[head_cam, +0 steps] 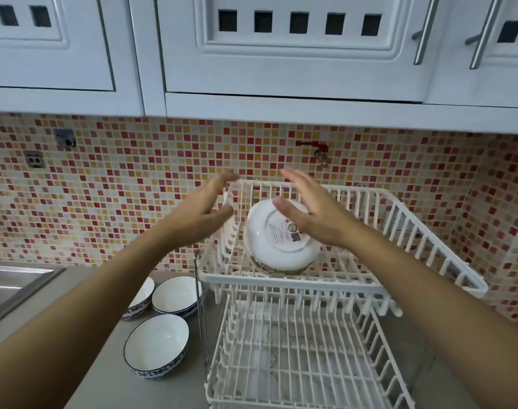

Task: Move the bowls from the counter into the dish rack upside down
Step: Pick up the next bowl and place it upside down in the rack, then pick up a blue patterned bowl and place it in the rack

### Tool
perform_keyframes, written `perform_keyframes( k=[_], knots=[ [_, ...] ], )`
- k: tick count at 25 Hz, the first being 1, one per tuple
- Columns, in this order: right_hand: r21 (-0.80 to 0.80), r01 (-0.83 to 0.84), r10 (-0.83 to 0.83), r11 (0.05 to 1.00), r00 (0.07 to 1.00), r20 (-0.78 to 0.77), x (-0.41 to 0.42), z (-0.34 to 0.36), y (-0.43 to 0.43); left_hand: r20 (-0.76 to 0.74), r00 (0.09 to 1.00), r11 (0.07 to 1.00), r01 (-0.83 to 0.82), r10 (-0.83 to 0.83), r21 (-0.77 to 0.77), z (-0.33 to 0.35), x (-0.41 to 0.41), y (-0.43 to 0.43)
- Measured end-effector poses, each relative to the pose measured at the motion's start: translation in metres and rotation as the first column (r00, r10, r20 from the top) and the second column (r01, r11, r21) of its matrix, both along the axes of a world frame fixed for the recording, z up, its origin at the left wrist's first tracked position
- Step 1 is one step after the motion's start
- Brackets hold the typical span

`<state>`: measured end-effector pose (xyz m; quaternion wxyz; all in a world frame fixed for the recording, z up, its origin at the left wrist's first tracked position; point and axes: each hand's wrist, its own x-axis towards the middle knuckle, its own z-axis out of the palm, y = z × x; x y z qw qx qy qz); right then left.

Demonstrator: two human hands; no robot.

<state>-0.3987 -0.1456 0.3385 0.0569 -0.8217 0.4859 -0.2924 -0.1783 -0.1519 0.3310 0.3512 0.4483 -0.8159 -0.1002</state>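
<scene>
A two-tier dish rack [296, 290] stands on the surface [101, 376], right of a sink [12, 284]. One upturned bowl [277, 240] sits in the upper tier. Three upright bowls [156, 345] rest on the surface left of the rack, one nearer, two farther.

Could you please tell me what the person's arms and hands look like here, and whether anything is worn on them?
Both forearms are bare right to the frame's edge: no sleeves, gloves or watch show. The left hand and the right hand appear to carry no rings or bracelets, though both are somewhat motion-blurred, so small items could be missed. No markings are visible on either arm.
</scene>
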Motion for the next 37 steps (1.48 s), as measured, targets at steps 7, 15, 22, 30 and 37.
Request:
perform_keyframes(
  k=[7,15,22,30,37],
  knots=[
    [0.051,0.021,-0.031,0.998,0.978,0.204,0.166,0.023,-0.016,-0.322,0.912,0.963,-0.268,0.253,-0.003,0.019,0.11,-0.013],
    [0.369,0.225,-0.341,0.902,0.895,0.288,0.286,-0.11,-0.056,-0.082,0.866,0.841,-0.452,0.494,0.296,-0.088,0.211,-0.039],
    [0.742,0.463,-0.691,0.485,0.723,0.001,0.268,-0.269,-0.066,0.242,0.876,0.601,-0.465,0.416,0.65,-0.235,0.221,-0.052],
    [0.863,0.331,-0.651,0.381,0.759,-0.004,0.273,-0.369,-0.059,0.091,0.83,0.302,-0.3,0.55,0.905,-0.319,0.207,-0.061],
    [0.786,0.21,-0.53,0.582,0.831,0.171,0.282,-0.332,-0.055,-0.022,0.788,0.371,-0.265,0.615,0.89,-0.297,0.236,-0.063]
  ],
)
